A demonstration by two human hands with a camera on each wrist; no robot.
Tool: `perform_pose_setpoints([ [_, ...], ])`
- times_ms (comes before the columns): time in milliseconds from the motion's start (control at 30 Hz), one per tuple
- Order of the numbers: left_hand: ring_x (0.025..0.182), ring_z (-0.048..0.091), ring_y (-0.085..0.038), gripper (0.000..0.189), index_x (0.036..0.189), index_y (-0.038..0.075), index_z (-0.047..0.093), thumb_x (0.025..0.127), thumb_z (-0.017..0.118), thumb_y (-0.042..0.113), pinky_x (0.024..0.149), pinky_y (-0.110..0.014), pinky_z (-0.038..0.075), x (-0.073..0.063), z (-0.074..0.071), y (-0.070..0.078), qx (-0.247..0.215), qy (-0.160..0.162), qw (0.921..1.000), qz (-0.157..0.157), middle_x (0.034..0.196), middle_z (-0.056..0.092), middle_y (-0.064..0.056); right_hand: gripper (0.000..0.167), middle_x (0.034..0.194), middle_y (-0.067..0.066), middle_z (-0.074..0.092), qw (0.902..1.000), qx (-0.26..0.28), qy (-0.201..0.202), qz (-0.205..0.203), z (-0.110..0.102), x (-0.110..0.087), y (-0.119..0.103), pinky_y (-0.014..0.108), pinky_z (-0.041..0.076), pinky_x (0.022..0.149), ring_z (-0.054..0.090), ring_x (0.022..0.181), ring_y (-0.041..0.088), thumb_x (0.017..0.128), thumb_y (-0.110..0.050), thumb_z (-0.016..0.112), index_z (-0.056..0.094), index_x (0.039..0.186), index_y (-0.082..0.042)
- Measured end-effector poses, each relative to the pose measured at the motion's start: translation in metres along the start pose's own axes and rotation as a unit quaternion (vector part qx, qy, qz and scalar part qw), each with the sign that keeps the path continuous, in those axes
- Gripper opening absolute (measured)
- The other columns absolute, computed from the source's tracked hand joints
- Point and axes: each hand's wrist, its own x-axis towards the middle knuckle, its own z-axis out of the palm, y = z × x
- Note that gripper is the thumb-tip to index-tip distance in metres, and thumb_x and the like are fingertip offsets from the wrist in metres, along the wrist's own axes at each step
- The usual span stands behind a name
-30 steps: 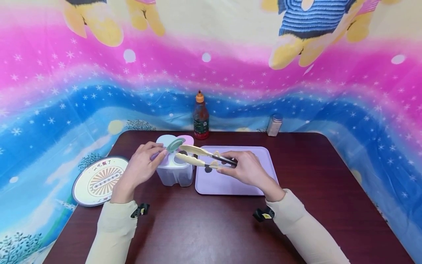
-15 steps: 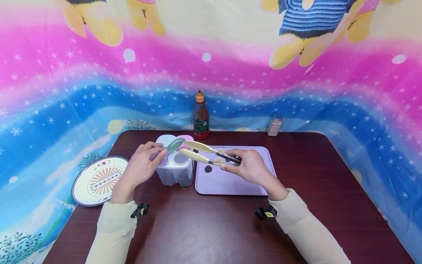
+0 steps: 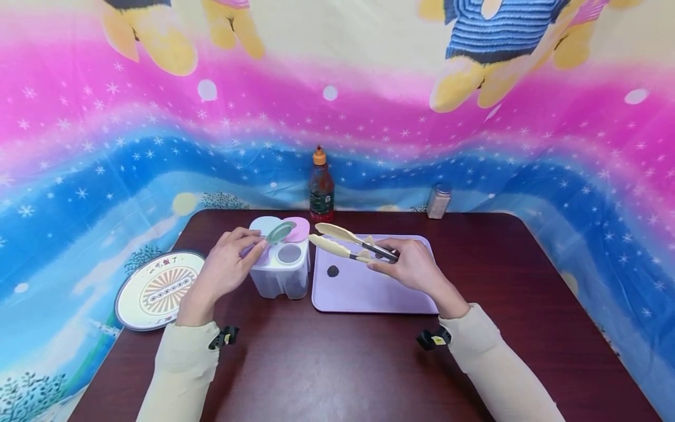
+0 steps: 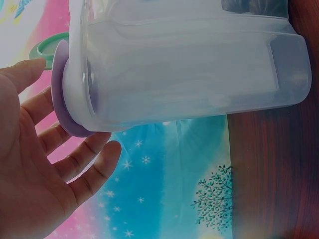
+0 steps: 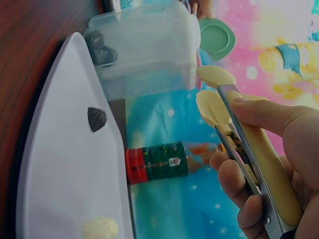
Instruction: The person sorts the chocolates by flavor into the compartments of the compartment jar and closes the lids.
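A clear container (image 3: pixel 279 282) has flip lids in several colours. Its green lid (image 3: pixel 280 232) stands raised beside an uncovered round opening (image 3: pixel 289 253). My left hand (image 3: pixel 227 258) rests at the container's top, its thumb against the green lid's edge. In the left wrist view its other fingers spread loosely at the purple lid (image 4: pixel 61 89); the index fingertip is hidden. My right hand (image 3: pixel 408 264) grips a pair of tongs (image 5: pixel 269 174) with cream tips, which are apart with nothing seen between them. Below them a dark, round, bumpy piece (image 3: pixel 333 271) lies on the lilac tray (image 3: pixel 369 296).
Behind the tray stands a red sauce bottle (image 3: pixel 322 193) with an orange cap. A small shaker jar (image 3: pixel 439 201) is at the table's back right. On the left, a patterned plate (image 3: pixel 129 293) lies at the table edge. Dark pieces (image 5: pixel 102 47) show inside the container's bottom.
My right hand has drawn the tongs back to the right, from over the container's opening to above the tray. A dark piece seen at the opening is out of sight. The left hand stays put.
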Motion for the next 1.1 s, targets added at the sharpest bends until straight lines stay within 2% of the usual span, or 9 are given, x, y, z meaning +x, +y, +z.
perform_pose_setpoints([
  [167,0.122,0.051,-0.034,0.045,0.122,0.004,0.071,0.104,0.050,0.039,0.105,-0.052,0.040,0.000,0.001,-0.001,0.003,0.010,0.9999,0.009,0.134,0.062,-0.014,0.052,0.094,0.001,0.077,0.9999,-0.007,-0.010,0.011,0.007,0.001,0.010,0.028,0.040,0.062,0.054,0.070,0.014,0.076,-0.045,0.084,0.075,0.119,-0.019],
  [400,0.120,0.052,-0.035,0.043,0.121,0.004,0.071,0.104,0.051,0.037,0.103,-0.051,0.041,0.000,0.002,-0.002,0.008,0.017,0.9997,0.015,0.132,0.063,-0.014,0.052,0.105,0.002,0.077,0.9978,-0.013,-0.049,0.043,0.019,0.000,0.022,0.029,0.042,0.066,0.059,0.080,0.016,0.075,-0.049,0.083,0.075,0.119,-0.020],
  [767,0.121,0.051,-0.034,0.044,0.122,0.004,0.071,0.104,0.050,0.038,0.104,-0.052,0.041,0.000,0.000,0.000,0.005,0.011,0.9999,0.010,0.134,0.062,-0.014,0.048,0.095,0.000,0.077,0.9969,-0.028,-0.070,0.025,0.028,-0.002,0.034,0.034,0.048,0.068,0.060,0.076,0.014,0.074,-0.048,0.084,0.077,0.113,-0.020],
  [1100,0.121,0.051,-0.034,0.045,0.124,0.004,0.070,0.104,0.050,0.039,0.104,-0.052,0.041,0.000,0.001,0.000,0.008,0.004,1.0000,0.003,0.135,0.061,-0.014,0.049,0.103,-0.001,0.076,0.9926,-0.059,-0.102,0.032,0.033,-0.005,0.040,0.034,0.048,0.070,0.062,0.079,0.014,0.074,-0.050,0.083,0.077,0.113,-0.021],
])
